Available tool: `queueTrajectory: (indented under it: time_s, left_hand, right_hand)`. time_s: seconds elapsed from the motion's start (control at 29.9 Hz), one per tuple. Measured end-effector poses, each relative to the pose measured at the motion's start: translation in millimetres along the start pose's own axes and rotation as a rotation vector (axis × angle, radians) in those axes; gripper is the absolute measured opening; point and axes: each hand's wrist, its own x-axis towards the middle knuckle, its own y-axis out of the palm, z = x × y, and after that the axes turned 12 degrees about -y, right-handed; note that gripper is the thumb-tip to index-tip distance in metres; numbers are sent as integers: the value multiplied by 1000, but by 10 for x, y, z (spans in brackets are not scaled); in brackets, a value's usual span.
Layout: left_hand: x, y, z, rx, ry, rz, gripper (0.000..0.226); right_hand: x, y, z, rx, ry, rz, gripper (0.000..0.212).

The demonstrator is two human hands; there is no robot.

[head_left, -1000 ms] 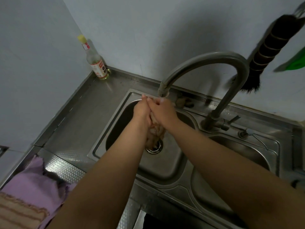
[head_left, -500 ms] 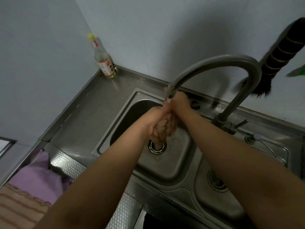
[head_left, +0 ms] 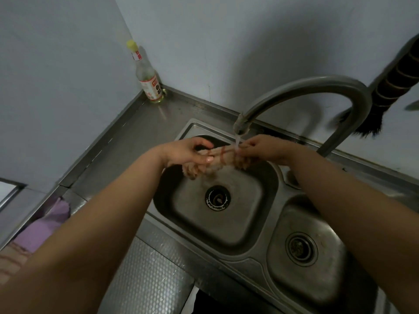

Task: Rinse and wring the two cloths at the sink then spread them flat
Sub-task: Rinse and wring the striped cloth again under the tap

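A beige cloth with red stripes (head_left: 221,158) is stretched into a rolled band over the left sink basin (head_left: 247,200). My left hand (head_left: 188,152) grips its left end and my right hand (head_left: 260,148) grips its right end. Water runs from the curved tap (head_left: 241,125) onto the cloth near my right hand. Loose folds of the cloth hang below my hands. A purple cloth (head_left: 45,227) lies on the counter at the far left, partly hidden by my left forearm.
A smaller right basin (head_left: 317,268) adjoins the left one. A bottle with a yellow cap (head_left: 148,80) stands in the back corner of the steel counter (head_left: 127,141). A dark brush (head_left: 390,87) hangs on the wall at right. A striped beige cloth (head_left: 11,261) lies at the left edge.
My hands have moved apart from a tight bunch under the tap, drawing the striped cloth out sideways between them. The view has shifted left, showing more of the right basin.
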Motion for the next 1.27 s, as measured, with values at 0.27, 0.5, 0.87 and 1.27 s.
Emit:
queueTrajectory:
  time_s: [0.27,0.5,0.87,1.27]
  left_hand:
    - [267,495,-86,-1165,13,-218,36]
    - [328,775,-357,-1277,-203,-361,36]
    - [308,888,-566,-1191,-164,-348,35]
    - [299,1137,-695,-1008,-163,-410,38]
  right_hand:
    - [193,539,62,897,-47,-719,16]
    - [256,1010,402,97,-168,-701,35]
    - [286,870,384,170,9,-818,34]
    - [280,458,337,142,141,-847,26]
